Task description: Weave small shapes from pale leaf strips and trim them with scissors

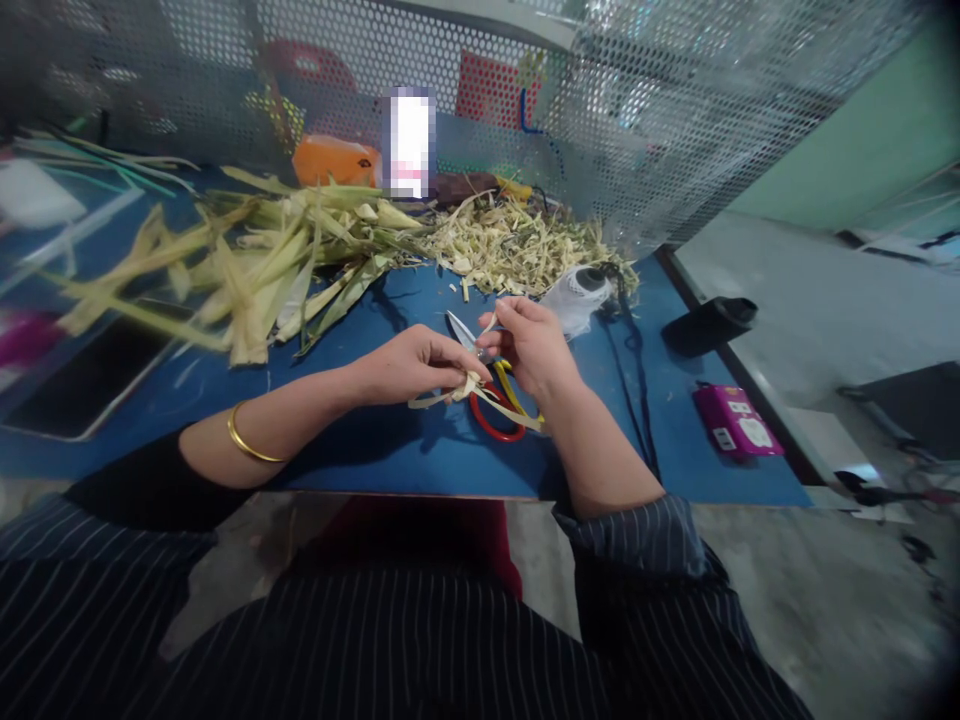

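Between the fingertips of my left hand [420, 365] is a small knotted piece of pale corn husk [470, 385], with loose strip ends sticking out to both sides. My right hand [529, 340] pinches a thin husk strip [491, 322] just above and to the right of it. Beneath both hands, scissors [499, 415] with one red and one yellow handle loop lie on the blue table [375, 455], blades pointing away from me. My hands partly cover the scissors and the strips.
Long corn husks [300, 250] are heaped at the back left, beside a pile of husk scraps [517, 245]. A white thread spool [577, 295] sits right of the scraps. Farther right are a black cylinder [709, 325] and a magenta packet [737, 420]. A perforated metal panel [600, 100] stands behind.
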Tool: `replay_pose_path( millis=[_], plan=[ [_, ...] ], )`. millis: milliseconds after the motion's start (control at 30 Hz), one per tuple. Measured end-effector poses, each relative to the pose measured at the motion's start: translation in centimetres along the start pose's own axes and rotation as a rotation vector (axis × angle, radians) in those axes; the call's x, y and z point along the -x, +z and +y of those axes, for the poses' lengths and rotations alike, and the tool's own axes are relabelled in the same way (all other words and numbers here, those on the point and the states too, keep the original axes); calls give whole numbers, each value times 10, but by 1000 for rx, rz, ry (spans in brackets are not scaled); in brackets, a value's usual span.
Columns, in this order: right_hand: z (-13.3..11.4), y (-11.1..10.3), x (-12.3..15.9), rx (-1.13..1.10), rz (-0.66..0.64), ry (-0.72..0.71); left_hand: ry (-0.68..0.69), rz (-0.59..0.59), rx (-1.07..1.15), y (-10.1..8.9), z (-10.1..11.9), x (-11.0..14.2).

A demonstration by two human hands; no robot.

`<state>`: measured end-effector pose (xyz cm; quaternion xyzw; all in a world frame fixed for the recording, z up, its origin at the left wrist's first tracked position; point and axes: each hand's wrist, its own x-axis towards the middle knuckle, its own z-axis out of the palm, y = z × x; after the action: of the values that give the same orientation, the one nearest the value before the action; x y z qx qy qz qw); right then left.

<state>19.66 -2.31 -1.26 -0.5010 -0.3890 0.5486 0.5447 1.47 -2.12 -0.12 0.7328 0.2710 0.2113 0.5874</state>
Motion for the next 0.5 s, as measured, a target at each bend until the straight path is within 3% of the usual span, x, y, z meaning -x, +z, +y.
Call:
replay_pose_path(
  millis=[200,500],
  plan=[
    [3,-2,-6,32,159,-245,-22,-36,26,0,5,1],
    [8,-8,-13,107,215,-486,-49,-88,53,-3,12,4]
  ],
)
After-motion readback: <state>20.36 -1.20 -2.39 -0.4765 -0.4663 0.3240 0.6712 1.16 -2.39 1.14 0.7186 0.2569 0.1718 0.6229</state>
